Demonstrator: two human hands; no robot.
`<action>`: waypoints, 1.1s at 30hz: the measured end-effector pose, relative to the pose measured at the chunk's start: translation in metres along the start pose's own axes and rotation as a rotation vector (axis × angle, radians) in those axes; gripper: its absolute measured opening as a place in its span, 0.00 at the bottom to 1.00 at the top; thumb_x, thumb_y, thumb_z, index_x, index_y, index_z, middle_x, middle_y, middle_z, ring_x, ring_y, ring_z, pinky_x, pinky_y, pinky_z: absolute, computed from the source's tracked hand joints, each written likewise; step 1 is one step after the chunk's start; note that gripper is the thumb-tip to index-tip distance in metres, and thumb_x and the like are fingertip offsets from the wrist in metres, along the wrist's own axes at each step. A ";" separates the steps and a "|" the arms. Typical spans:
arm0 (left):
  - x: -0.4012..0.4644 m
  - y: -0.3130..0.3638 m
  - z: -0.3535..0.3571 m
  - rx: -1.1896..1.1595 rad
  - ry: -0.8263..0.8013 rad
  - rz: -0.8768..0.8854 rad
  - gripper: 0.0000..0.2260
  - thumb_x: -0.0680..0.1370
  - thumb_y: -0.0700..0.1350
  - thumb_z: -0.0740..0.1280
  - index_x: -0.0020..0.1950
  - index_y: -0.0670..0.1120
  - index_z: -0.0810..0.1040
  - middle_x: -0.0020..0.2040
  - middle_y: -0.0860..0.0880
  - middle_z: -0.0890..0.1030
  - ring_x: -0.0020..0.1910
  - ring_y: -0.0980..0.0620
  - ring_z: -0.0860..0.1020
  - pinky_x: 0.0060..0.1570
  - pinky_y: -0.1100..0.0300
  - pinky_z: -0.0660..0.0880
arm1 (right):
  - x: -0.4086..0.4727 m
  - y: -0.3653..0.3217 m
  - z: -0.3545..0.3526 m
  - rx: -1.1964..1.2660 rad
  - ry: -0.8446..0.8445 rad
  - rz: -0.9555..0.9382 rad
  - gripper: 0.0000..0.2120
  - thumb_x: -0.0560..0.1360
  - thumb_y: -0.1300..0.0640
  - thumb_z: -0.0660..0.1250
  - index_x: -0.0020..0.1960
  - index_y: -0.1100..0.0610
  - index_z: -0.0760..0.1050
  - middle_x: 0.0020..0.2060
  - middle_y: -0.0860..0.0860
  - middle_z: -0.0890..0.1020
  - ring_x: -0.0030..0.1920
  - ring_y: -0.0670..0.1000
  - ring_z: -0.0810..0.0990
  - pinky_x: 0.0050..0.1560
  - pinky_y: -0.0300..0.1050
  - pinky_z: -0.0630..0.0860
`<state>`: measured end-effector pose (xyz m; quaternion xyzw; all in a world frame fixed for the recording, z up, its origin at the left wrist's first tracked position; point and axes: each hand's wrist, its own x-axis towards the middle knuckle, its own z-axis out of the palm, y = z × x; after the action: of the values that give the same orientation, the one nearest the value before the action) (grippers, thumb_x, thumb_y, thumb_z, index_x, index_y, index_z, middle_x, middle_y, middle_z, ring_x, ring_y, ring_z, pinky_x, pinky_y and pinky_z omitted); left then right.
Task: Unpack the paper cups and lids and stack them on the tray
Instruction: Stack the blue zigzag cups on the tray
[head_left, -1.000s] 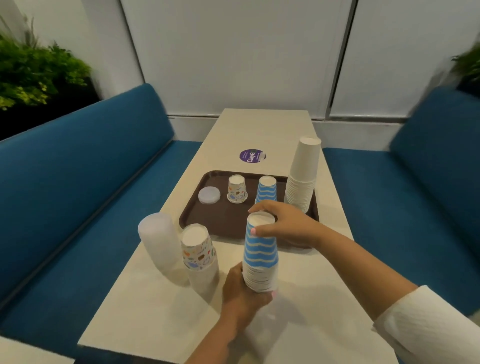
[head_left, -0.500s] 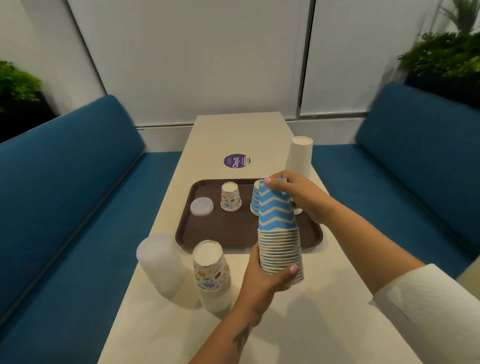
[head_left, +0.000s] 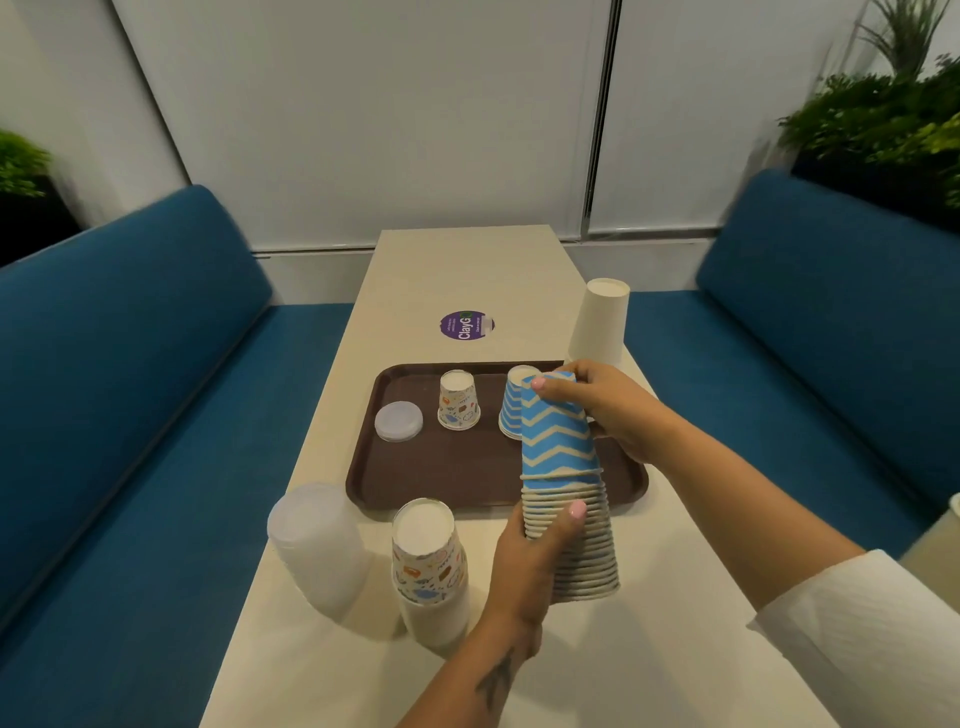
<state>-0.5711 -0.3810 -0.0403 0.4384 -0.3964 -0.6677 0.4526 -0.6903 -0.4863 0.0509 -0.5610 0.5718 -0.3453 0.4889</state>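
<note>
Blue stack: upside-down nested paper cups with a blue and cream zigzag print, held above the near part of the table, just in front of the tray's near edge.

Left hand: grips the lower rims of the blue stack, thumb curled across the front of them.

Right hand: fingers curled over the top cup of the blue stack, pinching it near its base; white sleeve on that arm at lower right.

Tray: brown, rectangular, lies flat mid-table. On it, left to right: one flat translucent lid; one upside-down cartoon cup; a short blue zigzag pile of upturned cups, partly hidden behind the held stack.

White stack: tall pile of plain upturned cups at the tray's far right corner, its base hidden by the right hand; whether it stands on the tray or beside it cannot be told.

Lid stack: translucent lids, standing on the table near the tray's near left corner.

Cartoon stack: upturned printed cups, just right of the lid stack, off the tray.

Sticker: round, purple, on the table beyond the tray.

Benches: blue upholstered seating on both sides of the table.

Plants: green foliage behind both benches.
</note>
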 end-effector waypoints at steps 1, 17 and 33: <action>0.000 -0.002 0.001 0.008 0.006 -0.001 0.31 0.58 0.62 0.74 0.57 0.50 0.78 0.50 0.48 0.85 0.48 0.49 0.84 0.42 0.57 0.80 | 0.003 0.000 -0.003 0.013 0.028 -0.006 0.20 0.72 0.45 0.70 0.57 0.57 0.73 0.49 0.52 0.83 0.48 0.51 0.83 0.48 0.46 0.80; 0.018 -0.023 0.006 0.003 0.125 0.013 0.33 0.59 0.60 0.75 0.60 0.48 0.77 0.52 0.49 0.84 0.51 0.49 0.83 0.53 0.51 0.80 | 0.081 -0.051 -0.037 -0.188 0.229 -0.282 0.25 0.73 0.47 0.70 0.66 0.55 0.69 0.56 0.51 0.77 0.49 0.47 0.78 0.43 0.37 0.73; 0.029 -0.036 -0.007 0.000 0.269 0.015 0.35 0.57 0.58 0.77 0.61 0.48 0.76 0.51 0.50 0.85 0.51 0.50 0.83 0.51 0.55 0.80 | 0.163 0.019 0.008 -0.967 0.028 -0.096 0.27 0.76 0.48 0.67 0.69 0.60 0.64 0.63 0.59 0.72 0.61 0.58 0.73 0.56 0.48 0.71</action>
<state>-0.5794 -0.3997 -0.0826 0.5212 -0.3353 -0.5994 0.5066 -0.6706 -0.6424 0.0022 -0.7450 0.6467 -0.0699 0.1478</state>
